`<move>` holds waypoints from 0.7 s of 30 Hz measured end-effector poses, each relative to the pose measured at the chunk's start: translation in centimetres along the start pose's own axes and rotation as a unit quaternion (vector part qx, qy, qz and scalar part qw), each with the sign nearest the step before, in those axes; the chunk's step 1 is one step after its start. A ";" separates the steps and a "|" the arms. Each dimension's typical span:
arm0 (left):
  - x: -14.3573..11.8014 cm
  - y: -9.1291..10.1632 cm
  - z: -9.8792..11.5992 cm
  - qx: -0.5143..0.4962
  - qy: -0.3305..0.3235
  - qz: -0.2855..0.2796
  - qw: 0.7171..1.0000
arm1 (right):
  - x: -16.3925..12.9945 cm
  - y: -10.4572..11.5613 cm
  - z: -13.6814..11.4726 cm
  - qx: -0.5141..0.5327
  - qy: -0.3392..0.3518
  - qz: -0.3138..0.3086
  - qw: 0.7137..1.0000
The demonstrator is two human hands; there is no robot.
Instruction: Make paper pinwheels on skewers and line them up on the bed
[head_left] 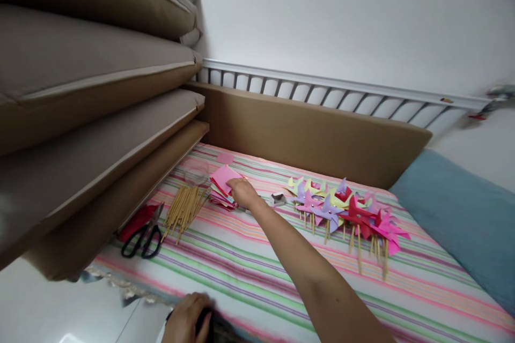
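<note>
My right hand [243, 193] reaches across to a stack of coloured paper squares [222, 179], a pink one on top. Its fingers are pinched at the stack's right edge, on paper; how many sheets they hold is hidden. At the bottom of the view, my left hand [187, 319] is curled in front of the cloth's edge, against something dark that I cannot make out. Left of the stack lie a bundle of thin wooden sticks [185, 209] and black-handled scissors [145, 236]. A single pink paper piece [225, 158] rests behind the stack.
Several finished paper pinwheels [346, 206] on sticks lie to the right on the striped cloth [241, 262]. A small grey-white box [277, 199] sits between. Something red [137, 222] lies by the scissors. Stacked cushions [100, 80] overhang the left; a brown panel [306, 134] stands behind.
</note>
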State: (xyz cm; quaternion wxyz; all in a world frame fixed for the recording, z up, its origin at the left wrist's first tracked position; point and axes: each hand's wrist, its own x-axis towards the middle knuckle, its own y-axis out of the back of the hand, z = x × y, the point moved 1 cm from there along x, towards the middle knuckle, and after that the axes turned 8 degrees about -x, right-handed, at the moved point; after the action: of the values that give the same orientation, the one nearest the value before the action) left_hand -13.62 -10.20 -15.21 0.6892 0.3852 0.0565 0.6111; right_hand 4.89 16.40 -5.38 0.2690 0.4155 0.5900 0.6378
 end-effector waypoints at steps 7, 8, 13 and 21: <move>-0.1 0.1 -0.2 -0.029 0.009 0.006 1.000 | 0.2 -0.1 0.4 0.014 -0.013 0.051 0.998; -0.2 0.1 -0.2 -0.043 0.015 0.007 0.999 | 0.1 0.3 0.4 0.018 -0.025 0.074 0.997; 1.8 -0.1 1.7 -0.216 0.102 0.024 0.971 | -3.6 3.4 0.2 0.038 -0.099 0.216 0.971; 15.8 -5.2 10.1 -0.770 0.254 -0.057 0.583 | -16.1 4.5 -0.1 0.137 -0.123 0.371 0.910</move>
State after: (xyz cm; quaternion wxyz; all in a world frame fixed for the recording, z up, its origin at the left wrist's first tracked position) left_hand -0.04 -0.65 -5.13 0.7186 -0.4647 -0.2404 0.4581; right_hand 13.68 2.21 -4.43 0.0237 0.7121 0.4374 0.5486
